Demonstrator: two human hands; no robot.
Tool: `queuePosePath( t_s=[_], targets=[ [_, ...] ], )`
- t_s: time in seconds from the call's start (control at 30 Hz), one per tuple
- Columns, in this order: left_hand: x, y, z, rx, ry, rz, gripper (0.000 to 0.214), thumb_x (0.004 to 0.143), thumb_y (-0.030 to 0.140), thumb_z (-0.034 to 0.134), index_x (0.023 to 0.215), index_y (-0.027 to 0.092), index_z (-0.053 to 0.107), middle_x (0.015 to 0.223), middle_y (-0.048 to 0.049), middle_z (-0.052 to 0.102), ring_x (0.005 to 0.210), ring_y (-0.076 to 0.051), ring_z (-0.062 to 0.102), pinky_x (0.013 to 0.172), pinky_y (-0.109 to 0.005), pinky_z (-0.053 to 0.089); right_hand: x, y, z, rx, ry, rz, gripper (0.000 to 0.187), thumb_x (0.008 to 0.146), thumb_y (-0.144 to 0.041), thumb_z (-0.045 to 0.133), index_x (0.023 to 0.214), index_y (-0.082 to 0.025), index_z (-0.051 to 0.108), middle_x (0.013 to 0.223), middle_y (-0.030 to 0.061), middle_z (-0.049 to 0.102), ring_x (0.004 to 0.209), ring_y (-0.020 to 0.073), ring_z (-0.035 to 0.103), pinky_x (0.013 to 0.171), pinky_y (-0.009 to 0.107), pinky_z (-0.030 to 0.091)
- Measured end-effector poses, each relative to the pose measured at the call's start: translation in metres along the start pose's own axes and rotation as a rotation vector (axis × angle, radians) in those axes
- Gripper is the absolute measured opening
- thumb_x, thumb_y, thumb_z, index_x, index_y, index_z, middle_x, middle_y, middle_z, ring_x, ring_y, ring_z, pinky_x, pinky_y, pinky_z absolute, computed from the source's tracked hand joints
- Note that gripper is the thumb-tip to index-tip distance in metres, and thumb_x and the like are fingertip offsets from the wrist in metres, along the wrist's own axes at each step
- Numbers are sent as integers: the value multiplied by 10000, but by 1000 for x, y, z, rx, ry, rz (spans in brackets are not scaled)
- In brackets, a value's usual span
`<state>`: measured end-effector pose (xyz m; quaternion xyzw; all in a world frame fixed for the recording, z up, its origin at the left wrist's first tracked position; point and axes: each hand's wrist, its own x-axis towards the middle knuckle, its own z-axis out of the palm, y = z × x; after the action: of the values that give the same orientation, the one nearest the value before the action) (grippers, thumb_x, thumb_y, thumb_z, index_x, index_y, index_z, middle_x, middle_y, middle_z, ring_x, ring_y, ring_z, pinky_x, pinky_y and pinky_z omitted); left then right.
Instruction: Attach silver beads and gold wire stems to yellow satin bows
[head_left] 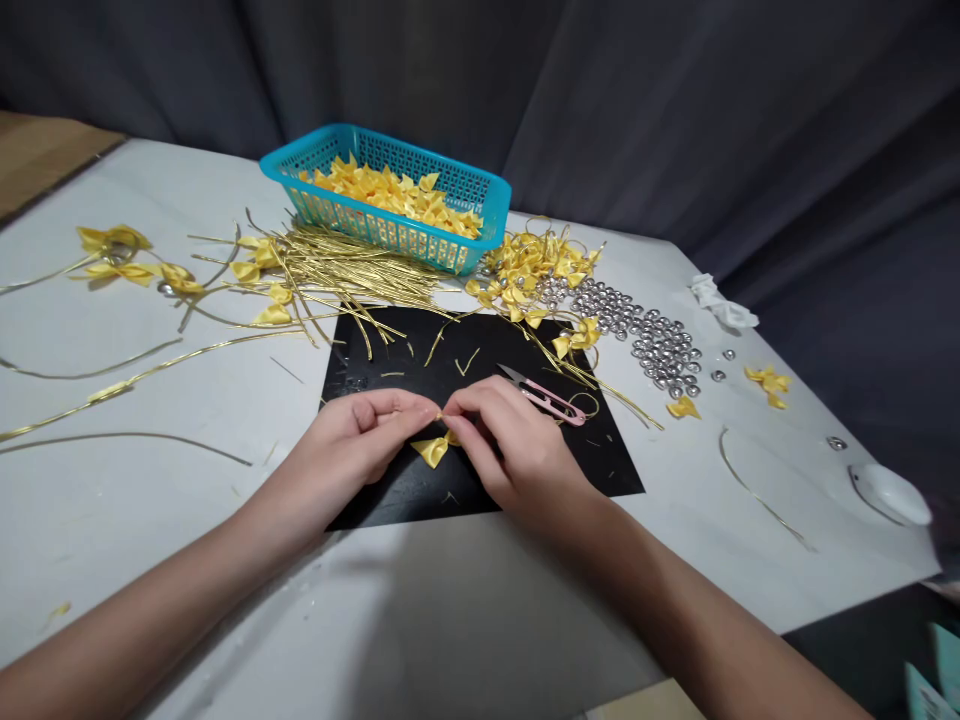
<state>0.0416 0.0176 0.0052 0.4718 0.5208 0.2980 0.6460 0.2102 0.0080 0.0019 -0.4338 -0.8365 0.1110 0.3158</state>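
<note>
Over the black mat [480, 495], my left hand [371, 430] and my right hand [514, 435] meet fingertip to fingertip. Both are closed in a pinch on a small yellow ribbon bow [433, 452]. One loop of the bow hangs below the fingers; its middle is mostly hidden by the fingertips. Just beyond my right hand lie pink-handled thread snips [551, 402], blades pointing up and left. Short gold cord scraps [466, 362] are scattered on the mat.
Behind the mat, a blue basket [495, 215] holds many yellow ribbon pieces, with a pile of gold cords [360, 265] before it. Finished-looking bows [544, 260] and silver beads [664, 345] lie to the right. A white mouse-shaped object [890, 493] sits near the right edge.
</note>
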Motion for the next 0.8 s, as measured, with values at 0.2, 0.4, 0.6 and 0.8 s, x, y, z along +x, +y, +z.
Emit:
queuePosePath(
  t_s=[0.2,0.4,0.6,0.8],
  targets=[
    [1,0,0,-28,-15,-2,251,761,414,621,759,165,653,449,90,312,422,-63,188,388,-203,120,0,2,1,23,-1,-34,101,914,-155,439,875,-153,532,821,29,581,763,93,546,660,194,430],
    [2,1,0,-20,1,4,267,767,426,614,784,164,664,440,91,297,414,-64,180,384,-206,106,3,2,-4,34,-39,10,99,906,-152,430,860,-164,517,825,28,564,742,97,530,657,205,422],
    [1,-1,0,-14,1,17,276,765,435,619,790,164,668,437,92,283,411,-64,177,380,-205,105,2,2,-6,68,12,46,69,878,-153,464,872,-163,532,839,37,565,708,94,538,562,192,408],
    [0,-1,-1,-26,5,40,222,772,381,625,718,168,657,470,76,335,432,-59,198,382,-201,122,-1,0,-2,17,77,-85,84,888,-154,485,892,-149,569,836,37,616,745,93,580,630,200,455]
  ],
)
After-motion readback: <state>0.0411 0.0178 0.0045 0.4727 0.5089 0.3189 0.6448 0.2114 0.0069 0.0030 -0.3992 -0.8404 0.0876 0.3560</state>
